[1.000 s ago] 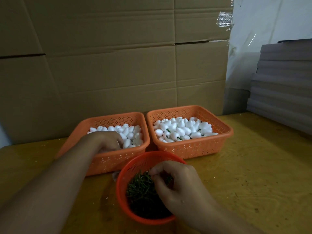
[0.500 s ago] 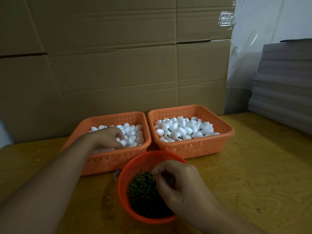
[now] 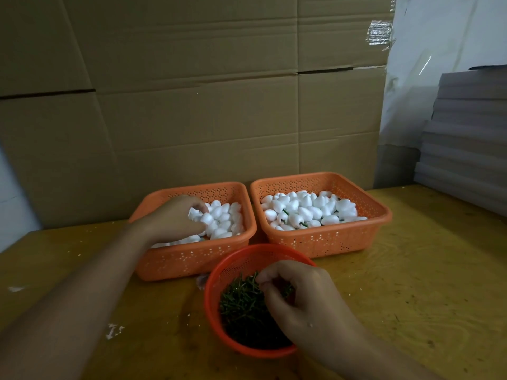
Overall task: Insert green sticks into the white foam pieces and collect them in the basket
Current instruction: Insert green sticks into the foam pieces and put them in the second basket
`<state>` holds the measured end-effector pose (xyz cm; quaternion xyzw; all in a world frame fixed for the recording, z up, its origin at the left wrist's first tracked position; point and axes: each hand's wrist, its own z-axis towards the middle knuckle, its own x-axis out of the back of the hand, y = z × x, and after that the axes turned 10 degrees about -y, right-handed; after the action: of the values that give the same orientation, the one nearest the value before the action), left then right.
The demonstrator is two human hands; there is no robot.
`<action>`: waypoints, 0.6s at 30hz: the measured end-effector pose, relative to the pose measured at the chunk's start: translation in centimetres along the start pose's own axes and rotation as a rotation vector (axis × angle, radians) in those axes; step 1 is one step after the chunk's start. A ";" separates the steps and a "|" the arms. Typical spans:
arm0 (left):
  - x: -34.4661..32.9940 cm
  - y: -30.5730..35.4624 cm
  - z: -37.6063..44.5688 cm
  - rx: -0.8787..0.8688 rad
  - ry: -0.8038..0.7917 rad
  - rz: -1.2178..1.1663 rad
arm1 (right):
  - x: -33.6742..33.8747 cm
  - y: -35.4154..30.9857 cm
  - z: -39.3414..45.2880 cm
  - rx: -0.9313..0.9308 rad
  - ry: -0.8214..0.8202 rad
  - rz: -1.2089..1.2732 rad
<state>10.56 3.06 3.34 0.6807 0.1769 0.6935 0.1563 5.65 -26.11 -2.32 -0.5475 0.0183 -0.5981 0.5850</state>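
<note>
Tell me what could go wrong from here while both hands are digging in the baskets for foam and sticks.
1. The right hand is pinching into a tangled heap of green sticks; it may lift several at once and scatter them on the table.
2. The round basket is light-looking and near the table's front; a snagged stick could perhaps drag or tip it.
3. The left hand reaches into piled foam pieces; some could spill over the left basket's rim.

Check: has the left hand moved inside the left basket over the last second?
Yes. The left hand pushed farther in over the foam pieces, toward the left basket's far rim.
</note>
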 end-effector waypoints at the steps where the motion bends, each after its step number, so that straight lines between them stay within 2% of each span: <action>1: -0.1 -0.1 -0.1 0.002 0.016 -0.012 | 0.0 0.0 0.0 -0.001 -0.002 0.001; 5: -0.4 0.3 -1.1 -0.022 0.100 -0.121 | 0.1 0.1 0.0 -0.004 -0.007 -0.008; 18: -2.9 5.4 -5.9 -0.372 0.167 -0.311 | 0.1 0.5 0.1 -0.002 -0.002 -0.011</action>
<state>4.87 -3.31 3.18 0.5452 0.1611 0.7357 0.3683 6.07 -26.30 -2.51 -0.5487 0.0154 -0.6009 0.5810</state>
